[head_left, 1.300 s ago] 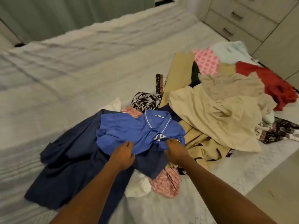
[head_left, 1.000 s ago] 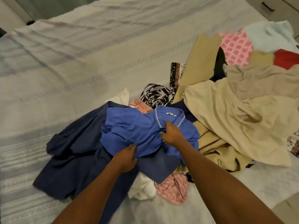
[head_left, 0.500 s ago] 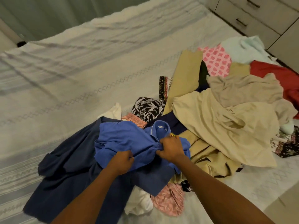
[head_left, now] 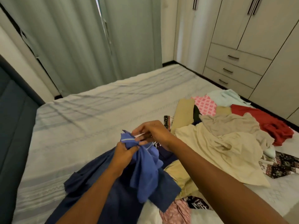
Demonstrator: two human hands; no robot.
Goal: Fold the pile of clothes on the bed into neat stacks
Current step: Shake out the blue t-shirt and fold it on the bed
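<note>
Blue polo [head_left: 145,168] lifted off the pile [head_left: 218,143].
My left hand [head_left: 123,153] grips it bunched, right hand [head_left: 152,132] pinches its collar, above the bed [head_left: 80,118].

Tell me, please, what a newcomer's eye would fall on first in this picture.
The blue polo shirt, bunched at centre, gripped by the left hand and pinched by the right hand. Next, the unfolded heap at the right of the bed, a cream garment on top and a red garment beyond.
</note>
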